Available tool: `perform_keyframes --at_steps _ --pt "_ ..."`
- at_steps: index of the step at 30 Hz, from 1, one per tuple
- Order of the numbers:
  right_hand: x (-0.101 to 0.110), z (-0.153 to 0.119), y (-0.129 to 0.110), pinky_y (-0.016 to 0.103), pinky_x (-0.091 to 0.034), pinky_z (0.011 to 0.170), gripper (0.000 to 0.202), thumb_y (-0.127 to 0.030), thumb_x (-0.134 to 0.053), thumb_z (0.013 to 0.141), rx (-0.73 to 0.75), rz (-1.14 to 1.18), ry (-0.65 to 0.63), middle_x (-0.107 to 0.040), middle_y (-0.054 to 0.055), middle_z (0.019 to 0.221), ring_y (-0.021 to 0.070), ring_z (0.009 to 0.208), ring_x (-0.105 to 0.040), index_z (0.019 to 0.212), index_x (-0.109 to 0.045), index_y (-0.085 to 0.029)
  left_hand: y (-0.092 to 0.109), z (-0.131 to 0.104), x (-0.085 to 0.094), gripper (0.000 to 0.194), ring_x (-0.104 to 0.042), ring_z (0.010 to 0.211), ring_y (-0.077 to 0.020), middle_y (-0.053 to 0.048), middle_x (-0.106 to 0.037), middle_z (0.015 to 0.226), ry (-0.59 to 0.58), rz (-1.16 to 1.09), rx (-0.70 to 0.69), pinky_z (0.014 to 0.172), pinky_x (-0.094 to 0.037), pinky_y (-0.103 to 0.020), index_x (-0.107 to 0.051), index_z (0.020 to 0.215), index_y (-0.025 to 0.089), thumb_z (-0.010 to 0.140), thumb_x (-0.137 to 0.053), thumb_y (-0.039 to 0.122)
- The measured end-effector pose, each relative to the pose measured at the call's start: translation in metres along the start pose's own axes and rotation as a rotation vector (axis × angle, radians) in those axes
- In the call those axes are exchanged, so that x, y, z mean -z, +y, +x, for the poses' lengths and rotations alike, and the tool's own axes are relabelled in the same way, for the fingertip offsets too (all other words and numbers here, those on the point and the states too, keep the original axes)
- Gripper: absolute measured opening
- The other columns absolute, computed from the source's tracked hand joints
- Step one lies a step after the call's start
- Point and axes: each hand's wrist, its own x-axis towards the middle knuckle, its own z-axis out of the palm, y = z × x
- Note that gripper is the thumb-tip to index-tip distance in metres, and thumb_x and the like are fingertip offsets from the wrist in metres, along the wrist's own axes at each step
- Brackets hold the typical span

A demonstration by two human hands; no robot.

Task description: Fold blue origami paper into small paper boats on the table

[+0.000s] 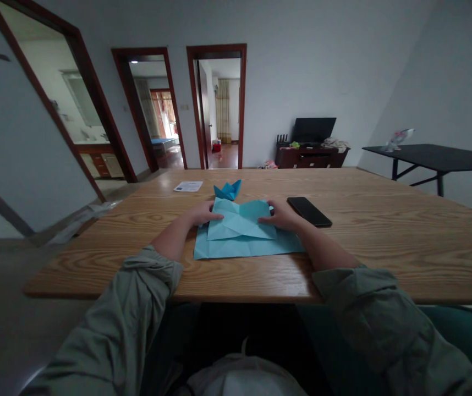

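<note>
A creased light-blue sheet of paper [242,223] is held up at a tilt between my two hands. My left hand [203,213] grips its left edge, thumb on the near face and fingers behind. On the right edge, my right hand [282,215] pinches it the same way. Beneath it, another light-blue sheet [240,250] with fold lines lies flat on the wooden table [137,264]. Just beyond the held paper stands a folded blue paper boat [228,190], its lower part partly hidden.
A black phone [309,212] lies to the right of my right hand. At the far left of the tabletop is a white printed card [188,186]. A black folding table [434,157] with a clear plastic bottle [396,140] stands off to the right.
</note>
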Motion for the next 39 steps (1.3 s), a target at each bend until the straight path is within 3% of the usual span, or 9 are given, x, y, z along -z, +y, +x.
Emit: perform_keyframes --at_steps 2,6,12,16,22,25,29,32,39 --pt "-0.001 -0.002 -0.003 0.024 -0.048 0.063 0.067 -0.038 -0.074 0.069 -0.011 0.069 0.042 -0.069 0.007 0.093 0.017 0.075 -0.063 0.127 -0.046 -0.019 -0.001 0.0 0.0 0.052 -0.064 0.069 -0.0218 -0.008 -0.07 0.088 0.031 -0.029 0.018 0.053 -0.048 -0.027 -0.066 0.103 0.016 0.059 -0.076 0.042" --pt "0.001 -0.005 -0.01 0.023 -0.048 0.061 0.085 -0.029 -0.068 0.074 0.094 0.252 0.104 -0.07 0.002 0.089 0.0144 0.067 -0.063 0.145 -0.022 -0.023 -0.005 0.005 -0.001 0.049 -0.065 0.077 -0.0216 -0.01 -0.069 0.093 0.138 -0.161 -0.066 0.065 -0.052 -0.031 -0.066 0.097 0.012 0.059 -0.077 0.041" --pt "0.002 -0.005 -0.018 0.026 -0.049 0.065 0.058 -0.033 -0.068 0.072 0.179 0.358 0.23 -0.07 0.006 0.096 0.0156 0.074 -0.062 0.125 -0.052 -0.018 0.0 0.011 0.001 0.06 -0.065 0.074 -0.0181 -0.009 -0.069 0.094 0.336 -0.371 -0.114 0.067 -0.053 -0.031 -0.056 0.114 0.014 0.063 -0.075 0.039" --pt "0.002 -0.009 -0.025 0.029 -0.049 0.068 0.043 -0.045 -0.066 0.074 0.189 0.413 0.195 -0.071 0.006 0.088 0.0183 0.075 -0.062 0.105 -0.067 -0.015 0.01 0.008 0.0 0.056 -0.064 0.067 -0.0164 -0.007 -0.068 0.088 0.383 -0.409 -0.115 0.065 -0.052 -0.03 -0.053 0.115 0.014 0.068 -0.072 0.037" --pt "0.008 -0.027 -0.051 0.026 -0.044 0.063 0.04 -0.05 -0.061 0.077 0.335 0.232 0.135 -0.069 0.002 0.078 0.0184 0.071 -0.06 0.094 -0.072 -0.016 0.021 -0.002 -0.003 0.074 -0.062 0.093 -0.0206 -0.009 -0.063 0.109 0.563 0.021 -0.276 0.087 -0.048 -0.036 -0.036 0.138 0.022 0.071 -0.067 0.028" --pt "0.012 -0.036 -0.063 0.025 -0.043 0.062 0.043 -0.051 -0.056 0.08 0.389 0.146 0.123 -0.07 0.002 0.08 0.0188 0.071 -0.06 0.101 -0.072 -0.017 0.026 -0.002 -0.003 0.065 -0.05 0.117 -0.0239 -0.009 -0.055 0.123 0.634 0.272 -0.401 0.103 -0.037 -0.039 -0.047 0.131 0.023 0.069 -0.066 0.02" --pt "0.012 -0.039 -0.065 0.029 -0.043 0.07 0.047 -0.051 -0.048 0.085 0.428 0.171 0.191 -0.071 0.005 0.095 0.0218 0.081 -0.061 0.109 -0.07 -0.018 0.029 -0.001 0.002 0.026 -0.046 0.122 -0.0251 -0.009 -0.053 0.121 0.747 0.401 -0.418 0.106 -0.033 -0.041 -0.065 0.094 0.019 0.069 -0.061 0.012" --pt "0.012 -0.033 -0.057 0.03 -0.043 0.075 0.047 -0.051 -0.046 0.086 0.395 0.219 0.332 -0.071 0.006 0.096 0.0227 0.086 -0.061 0.109 -0.07 -0.018 0.028 -0.001 0.006 0.014 -0.047 0.12 -0.025 -0.009 -0.053 0.119 0.812 0.346 -0.383 0.101 -0.038 -0.041 -0.064 0.079 0.018 0.069 -0.06 0.01" --pt "0.022 -0.027 -0.046 0.028 -0.041 0.063 0.052 -0.049 -0.033 0.088 0.243 0.316 0.622 -0.062 0.004 0.073 0.0186 0.071 -0.056 0.091 -0.072 -0.015 0.015 0.005 0.019 0.014 -0.06 0.097 -0.0185 -0.007 -0.06 0.113 0.853 -0.084 -0.269 0.083 -0.048 -0.032 -0.061 0.08 0.016 0.066 -0.058 0.014"
